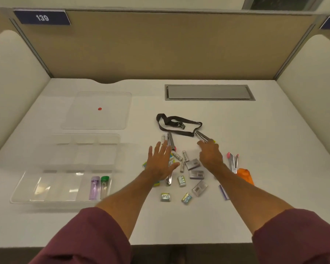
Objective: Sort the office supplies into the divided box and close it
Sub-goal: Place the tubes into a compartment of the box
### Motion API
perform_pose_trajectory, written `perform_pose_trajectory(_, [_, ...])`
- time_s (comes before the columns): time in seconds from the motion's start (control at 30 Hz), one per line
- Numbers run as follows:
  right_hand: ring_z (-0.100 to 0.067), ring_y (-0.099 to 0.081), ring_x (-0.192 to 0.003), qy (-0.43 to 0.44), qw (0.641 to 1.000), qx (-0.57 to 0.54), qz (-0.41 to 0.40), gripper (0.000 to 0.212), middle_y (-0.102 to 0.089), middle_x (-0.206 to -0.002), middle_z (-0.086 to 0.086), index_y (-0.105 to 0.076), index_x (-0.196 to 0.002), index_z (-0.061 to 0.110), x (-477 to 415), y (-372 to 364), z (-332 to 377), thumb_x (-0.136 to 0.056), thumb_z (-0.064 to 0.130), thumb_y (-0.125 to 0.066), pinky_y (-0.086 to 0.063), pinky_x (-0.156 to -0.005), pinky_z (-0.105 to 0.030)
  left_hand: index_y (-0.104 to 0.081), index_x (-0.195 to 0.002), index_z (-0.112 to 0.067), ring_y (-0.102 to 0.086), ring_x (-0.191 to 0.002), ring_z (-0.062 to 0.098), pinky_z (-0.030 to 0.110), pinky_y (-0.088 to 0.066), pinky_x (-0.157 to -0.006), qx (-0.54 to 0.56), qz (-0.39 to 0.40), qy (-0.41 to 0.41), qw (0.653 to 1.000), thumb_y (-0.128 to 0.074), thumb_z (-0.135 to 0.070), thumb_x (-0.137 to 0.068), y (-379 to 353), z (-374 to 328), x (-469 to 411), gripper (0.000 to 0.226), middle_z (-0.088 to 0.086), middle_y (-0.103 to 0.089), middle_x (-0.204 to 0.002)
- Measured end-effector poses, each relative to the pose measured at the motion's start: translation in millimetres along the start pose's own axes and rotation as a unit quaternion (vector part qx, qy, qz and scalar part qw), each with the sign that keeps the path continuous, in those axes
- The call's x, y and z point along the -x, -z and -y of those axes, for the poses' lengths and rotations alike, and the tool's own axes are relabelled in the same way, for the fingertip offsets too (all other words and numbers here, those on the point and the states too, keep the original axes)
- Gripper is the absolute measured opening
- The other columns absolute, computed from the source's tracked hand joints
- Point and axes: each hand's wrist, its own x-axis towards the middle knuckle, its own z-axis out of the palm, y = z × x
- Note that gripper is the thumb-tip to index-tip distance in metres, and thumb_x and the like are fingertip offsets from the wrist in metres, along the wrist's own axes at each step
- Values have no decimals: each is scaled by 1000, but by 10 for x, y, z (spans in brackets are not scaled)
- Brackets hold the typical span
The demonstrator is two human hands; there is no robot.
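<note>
A clear divided box [17, 195] stands at the left; a purple tube [94, 187] and a green-capped tube [104, 185] lie in its near right compartment. Its clear lid [80, 119], marked with a red dot, lies behind it. Loose supplies are scattered mid-table: staplers [171, 141], grey staple boxes [196, 174], small wrapped erasers [165, 197], white sticks [185, 156] and a black lanyard [177, 124]. My left hand [160, 162] hovers flat with spread fingers over the pile. My right hand [211, 155] covers the near end of a stapler [201, 136]; its grip is unclear.
Right of the pile lie another stapler with a pink end [233, 161], an orange object [246, 176] and a purple strip [223, 192]. A grey cable hatch [208, 92] is set into the desk at the back. Partition walls enclose the desk on three sides.
</note>
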Motion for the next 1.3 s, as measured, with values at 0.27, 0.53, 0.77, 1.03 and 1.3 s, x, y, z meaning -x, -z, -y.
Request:
perform_pose_trajectory(0.27, [-35, -52, -114, 22, 1000, 16, 3, 42, -42, -134, -19, -50, -133, 15, -147, -85, -142, -95, -1, -42, -48, -97, -40, -5, -153, -20, 6, -150, 25, 51, 3, -120, 2, 7, 26, 1000, -29, -63, -93, -74, -48, -79, 77, 2, 6, -162])
perform_pose_trajectory(0.53, [-35, -48, -117, 5, 999, -32, -29, 45, -44, -130, -22, -44, -133, 12, -124, -93, -77, -92, -4, -49, -48, -92, -38, 3, -152, -23, 8, -150, 27, 52, 1, -120, 4, 41, 21, 999, -29, -64, -92, -200, -6, -81, 80, 2, 11, -162])
perform_pose_trajectory(0.77, [-37, -47, -120, -18, 990, -138, -9, 68, -47, -129, -24, -28, -146, 17, 54, -69, 320, -87, -7, -52, -47, -96, -43, 3, -153, -24, 10, -150, 27, 53, 5, -119, 9, 16, 3, 1000, -27, -64, -93, -99, 165, 64, 78, 2, 10, -162])
perform_pose_trajectory(1.03, [-35, -51, -118, 28, 985, -172, 18, 63, -44, -129, -17, -35, -141, 16, 463, -152, 1239, -84, 3, -59, -48, -95, -41, 1, -153, -24, 10, -150, 26, 52, 7, -119, -5, -28, 0, 1000, -24, -68, -91, 156, 823, 584, 80, 2, 11, -162])
perform_pose_trajectory(1.3, [-31, -57, -107, 60, 974, -217, 11, 55, -49, -119, -13, -40, -128, 14, 896, -255, 2096, -79, 14, -65, -49, -81, -35, 5, -152, -24, 11, -150, 26, 52, 8, -119, -29, -58, 9, 998, -9, -74, -83, 279, 1517, 1238, 86, 3, 12, -162])
